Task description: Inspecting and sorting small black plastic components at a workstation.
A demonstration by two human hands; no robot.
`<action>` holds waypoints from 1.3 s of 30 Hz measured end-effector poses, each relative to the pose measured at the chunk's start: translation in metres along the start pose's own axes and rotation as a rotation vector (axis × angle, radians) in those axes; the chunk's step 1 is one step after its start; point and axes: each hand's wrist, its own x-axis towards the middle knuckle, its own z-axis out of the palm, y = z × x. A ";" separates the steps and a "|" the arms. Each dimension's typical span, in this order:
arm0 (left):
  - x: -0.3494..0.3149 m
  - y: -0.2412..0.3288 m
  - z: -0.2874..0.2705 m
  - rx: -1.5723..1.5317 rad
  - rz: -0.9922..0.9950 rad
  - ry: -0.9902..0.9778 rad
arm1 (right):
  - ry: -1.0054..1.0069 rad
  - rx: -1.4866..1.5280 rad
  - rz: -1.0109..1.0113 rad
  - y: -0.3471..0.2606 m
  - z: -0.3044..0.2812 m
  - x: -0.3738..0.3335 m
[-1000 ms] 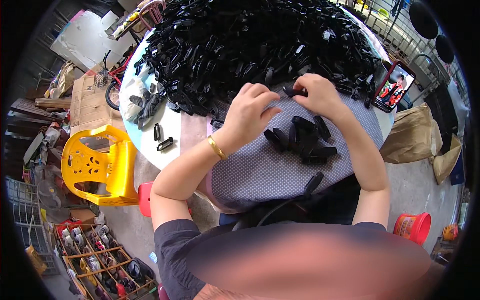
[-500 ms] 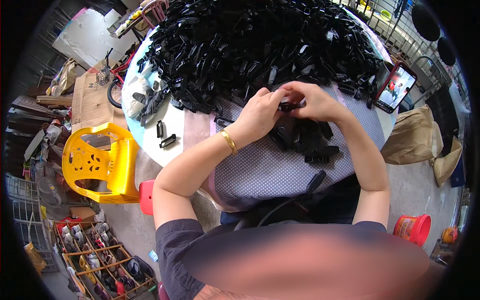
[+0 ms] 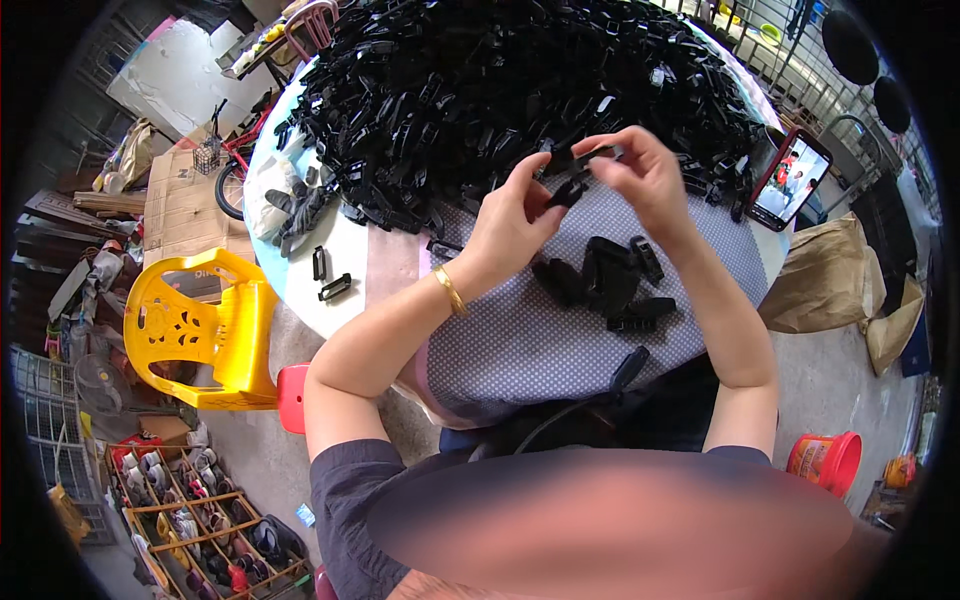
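My left hand pinches a small black plastic piece between thumb and fingers. A little apart from it, my right hand grips another black plastic piece, partly hidden by the fingers and slightly blurred. Both hands are raised over the round table's patterned cloth, just in front of a large heap of similar black plastic parts. Below them lies a small cluster of black pieces. The exact kind of these parts is too small to tell.
Two black frame-like pieces and grey gloves lie at the table's left. A phone with a lit screen leans at the right edge. Around the table are a yellow chair, a red bucket and a shoe rack.
My hands, together before, have drawn apart, each with a black piece. The right hand moved up and away, and the cluster beneath is now more exposed.
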 end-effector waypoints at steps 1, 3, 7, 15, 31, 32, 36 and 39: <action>0.003 -0.001 0.000 -0.163 -0.083 -0.037 | 0.015 0.060 -0.050 0.003 -0.009 0.002; 0.007 0.000 -0.004 -0.316 -0.177 -0.111 | 0.006 0.130 -0.034 0.005 -0.022 0.001; 0.005 -0.002 -0.004 -0.670 -0.274 -0.147 | -0.075 0.219 0.218 -0.006 -0.007 -0.001; 0.004 0.005 -0.004 -0.640 -0.233 -0.099 | -0.078 0.106 0.247 0.004 0.005 -0.008; 0.000 0.002 -0.005 -0.930 -0.257 -0.033 | 0.045 -0.592 -0.265 0.001 0.024 -0.016; 0.001 0.002 -0.008 -0.989 -0.260 -0.033 | 0.030 -0.500 -0.052 0.000 0.023 -0.016; 0.007 -0.005 -0.017 -0.991 -0.209 -0.101 | -0.106 -0.366 -0.040 -0.002 0.026 -0.017; 0.008 -0.002 -0.019 -0.947 -0.114 -0.163 | -0.173 -0.138 0.095 -0.002 0.026 -0.021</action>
